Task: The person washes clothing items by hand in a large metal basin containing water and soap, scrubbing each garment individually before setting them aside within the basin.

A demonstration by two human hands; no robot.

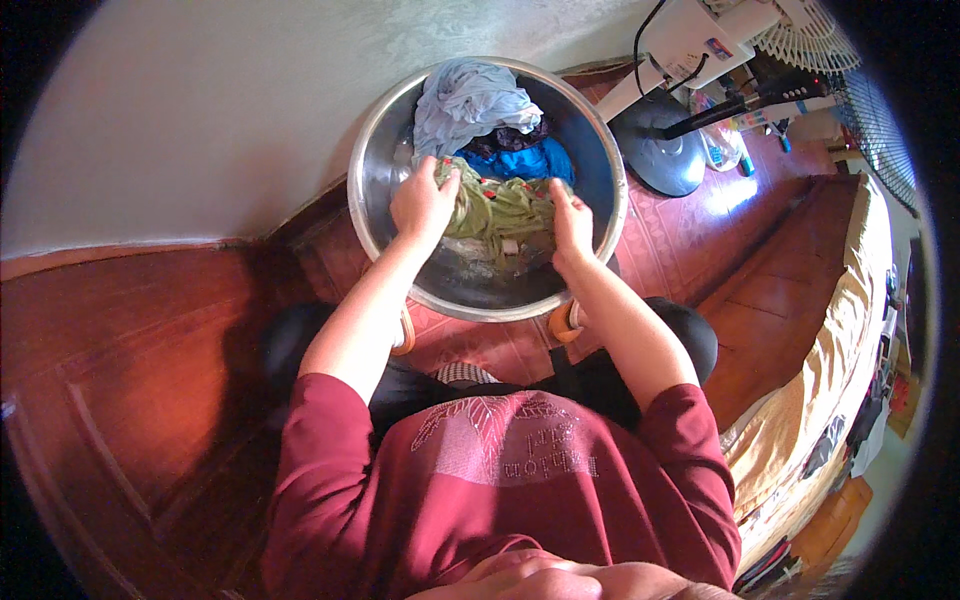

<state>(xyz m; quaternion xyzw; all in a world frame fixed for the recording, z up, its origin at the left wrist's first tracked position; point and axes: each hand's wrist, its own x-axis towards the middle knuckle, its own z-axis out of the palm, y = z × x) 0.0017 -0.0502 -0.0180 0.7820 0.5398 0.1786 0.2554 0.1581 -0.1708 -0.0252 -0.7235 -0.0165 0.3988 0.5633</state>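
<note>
Between my feet and the wall stands a round metal basin (362,217) with wet fabric in it. My left hand (424,201) grips the left end of an olive-green cloth (499,210) dotted with red. The other end of this cloth is in my right hand (571,219), so it stretches across the basin. Its lower edge hangs over a little water in the bottom. Farther back, a bunched light-blue garment (472,101) leans on the far rim. A bright blue cloth (525,163) and a dark purple one (510,139) lie beneath and beside it.
A fan's round base (664,146) sits on the red tiled floor right of the basin, with another white fan (682,45) above it. Plastic bags (720,139) lie behind. A bed with a tan cover (810,382) runs along the right, a wooden panel (150,405) along the left.
</note>
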